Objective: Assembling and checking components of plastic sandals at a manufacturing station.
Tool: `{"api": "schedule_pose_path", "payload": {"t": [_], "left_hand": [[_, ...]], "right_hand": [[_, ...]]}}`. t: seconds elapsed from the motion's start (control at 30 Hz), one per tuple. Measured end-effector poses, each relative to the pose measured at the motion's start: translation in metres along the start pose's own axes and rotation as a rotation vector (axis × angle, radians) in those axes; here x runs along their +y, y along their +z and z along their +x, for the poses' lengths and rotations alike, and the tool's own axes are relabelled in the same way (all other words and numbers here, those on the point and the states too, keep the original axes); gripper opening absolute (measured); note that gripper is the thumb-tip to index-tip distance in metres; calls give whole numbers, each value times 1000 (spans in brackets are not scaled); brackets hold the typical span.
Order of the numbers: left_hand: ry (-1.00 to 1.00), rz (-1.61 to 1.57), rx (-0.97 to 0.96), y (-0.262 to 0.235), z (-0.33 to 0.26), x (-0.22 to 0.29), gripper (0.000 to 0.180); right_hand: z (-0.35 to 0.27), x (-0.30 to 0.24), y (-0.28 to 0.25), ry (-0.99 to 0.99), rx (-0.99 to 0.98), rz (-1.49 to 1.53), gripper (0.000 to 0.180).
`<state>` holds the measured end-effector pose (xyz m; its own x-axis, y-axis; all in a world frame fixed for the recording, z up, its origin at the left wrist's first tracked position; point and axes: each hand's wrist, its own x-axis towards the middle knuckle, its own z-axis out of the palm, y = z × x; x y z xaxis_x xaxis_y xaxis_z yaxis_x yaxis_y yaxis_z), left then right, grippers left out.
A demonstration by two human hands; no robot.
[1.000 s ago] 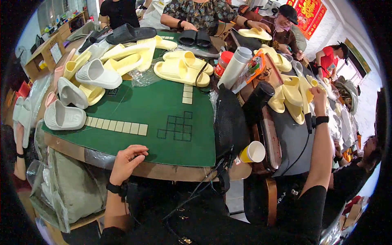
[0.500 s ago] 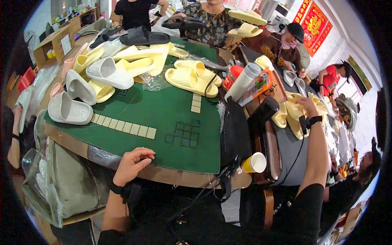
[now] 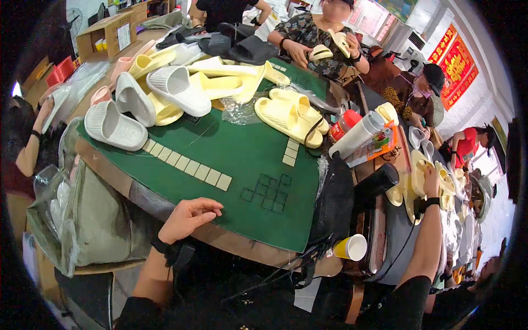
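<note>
My left hand (image 3: 191, 220) hovers at the near edge of the green mat (image 3: 181, 137), its fingers loosely stretched and the thumb apart, with nothing in it. Far to the right, my right hand (image 3: 432, 184) has its fingers round a yellow slipper (image 3: 421, 170) among other yellow slippers on a dark surface; its fingertips are partly hidden. A row of cream squares (image 3: 187, 165) runs across the mat. Grey slippers (image 3: 115, 126) and yellow slippers (image 3: 220, 85) lie heaped at its left and back. A yellow pair (image 3: 291, 115) with a black band rests near the mat's right side.
A light grey flask (image 3: 357, 135), a red-lidded jar (image 3: 345, 122), a black bottle (image 3: 377, 181) and a yellow paper cup (image 3: 351, 247) stand right of the mat. Across the table a person (image 3: 322, 44) holds yellow slippers. A stuffed greenish sack (image 3: 110, 220) sits at the left.
The view has swung, so the table sits further right and lower. The person opposite has lowered the yellow slippers; the black slipper is out of their hand. My right hand remains at the yellow slippers.
</note>
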<state>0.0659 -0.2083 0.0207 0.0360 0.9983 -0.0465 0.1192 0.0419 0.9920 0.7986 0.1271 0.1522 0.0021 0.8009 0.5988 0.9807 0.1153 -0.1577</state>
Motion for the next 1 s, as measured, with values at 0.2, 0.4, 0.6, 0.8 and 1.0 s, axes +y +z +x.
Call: {"api": "schedule_pose_path", "payload": {"t": [0.2, 0.4, 0.6, 0.8, 1.0], "left_hand": [[79, -151, -46, -3, 1, -12, 24], [81, -175, -87, -3, 1, -12, 25], [242, -146, -50, 0, 2, -30, 21], [421, 70, 17, -3, -8, -28, 21], [593, -159, -56, -21, -63, 21, 24]], "right_hand": [[18, -10, -59, 113, 177, -90, 34], [36, -121, -147, -157, 252, 55, 35], [-23, -368, -171, -185, 110, 530, 30], [-100, -494, -123, -15, -262, 1106, 21], [-183, -564, -20, -288, -393, 993, 14]]}}
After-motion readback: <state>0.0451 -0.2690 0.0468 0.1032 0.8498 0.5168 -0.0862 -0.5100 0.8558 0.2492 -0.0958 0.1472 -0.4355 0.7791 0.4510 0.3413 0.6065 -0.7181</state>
